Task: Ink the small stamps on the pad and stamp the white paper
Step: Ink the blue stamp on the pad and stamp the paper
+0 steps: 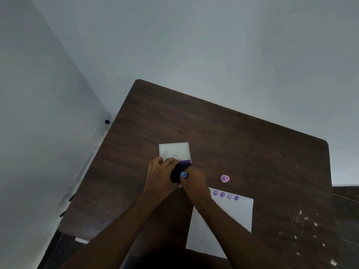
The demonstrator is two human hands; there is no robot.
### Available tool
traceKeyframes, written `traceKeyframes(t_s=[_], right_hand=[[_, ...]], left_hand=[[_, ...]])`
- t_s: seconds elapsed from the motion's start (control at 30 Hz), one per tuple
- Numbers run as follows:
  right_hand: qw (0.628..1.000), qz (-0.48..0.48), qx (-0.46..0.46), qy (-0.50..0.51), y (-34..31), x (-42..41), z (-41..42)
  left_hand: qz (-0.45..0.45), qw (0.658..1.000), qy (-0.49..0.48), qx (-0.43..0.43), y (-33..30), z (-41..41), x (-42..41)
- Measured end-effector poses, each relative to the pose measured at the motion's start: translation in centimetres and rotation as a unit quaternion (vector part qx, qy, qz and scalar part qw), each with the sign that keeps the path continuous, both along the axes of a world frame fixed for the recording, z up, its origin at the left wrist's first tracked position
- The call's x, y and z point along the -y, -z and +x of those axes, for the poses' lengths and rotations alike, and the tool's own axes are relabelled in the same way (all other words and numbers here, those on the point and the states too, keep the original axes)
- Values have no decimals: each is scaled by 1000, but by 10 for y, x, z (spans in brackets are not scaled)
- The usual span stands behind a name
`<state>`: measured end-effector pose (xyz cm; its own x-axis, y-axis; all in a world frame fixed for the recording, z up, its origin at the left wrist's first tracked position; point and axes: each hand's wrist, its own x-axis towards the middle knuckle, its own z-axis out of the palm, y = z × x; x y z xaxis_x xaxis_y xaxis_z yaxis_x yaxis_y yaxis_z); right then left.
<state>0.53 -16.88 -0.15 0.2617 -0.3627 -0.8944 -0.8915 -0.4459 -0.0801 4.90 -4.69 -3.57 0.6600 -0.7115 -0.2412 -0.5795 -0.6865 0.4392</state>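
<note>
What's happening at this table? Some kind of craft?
A person is stamping paper. The right hand holds a small blue stamp down on the dark ink pad, while the left hand steadies the pad, whose white lid stands open behind. A pink stamp sits unused on the brown table. The white paper already carries a row of purple prints along its far edge.

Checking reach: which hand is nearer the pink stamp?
Right. The right hand, holding the blue stamp at the ink pad, lies just left of the pink stamp; the left hand is farther left.
</note>
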Motion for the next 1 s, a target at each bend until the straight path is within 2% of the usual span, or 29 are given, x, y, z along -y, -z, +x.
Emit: traceKeyframes(t_s=[0.07,0.13,0.23,0.37,0.47,0.6,0.73,0.8,0.87,1.0], right_hand=[[1000,11,-11,24,-2,2,1],[999,13,33,29,-8,1,-10],[972,-58,204,96,-10,-8,-48],[918,-104,312,222,-18,-6,-95],[894,-152,331,262,-26,3,-125],[878,-187,313,311,-31,22,-160],[861,-186,268,390,-25,39,-191],[847,-185,258,426,-22,46,-203],[850,-179,247,430,-21,53,-210],[873,-133,198,425,-11,69,-215]], left_hand=[[4,1000,3,0,-2,-1,1],[5,1000,8,8,-3,-3,3],[18,999,29,29,-5,-6,2],[1,999,14,28,-9,-18,0],[-25,999,30,9,-9,-41,3],[29,987,56,-145,-16,-75,22],[-47,990,123,-52,-18,-109,49],[12,985,156,-67,-22,-124,68],[62,983,157,-69,-19,-136,85],[65,985,146,-69,-16,-147,112]])
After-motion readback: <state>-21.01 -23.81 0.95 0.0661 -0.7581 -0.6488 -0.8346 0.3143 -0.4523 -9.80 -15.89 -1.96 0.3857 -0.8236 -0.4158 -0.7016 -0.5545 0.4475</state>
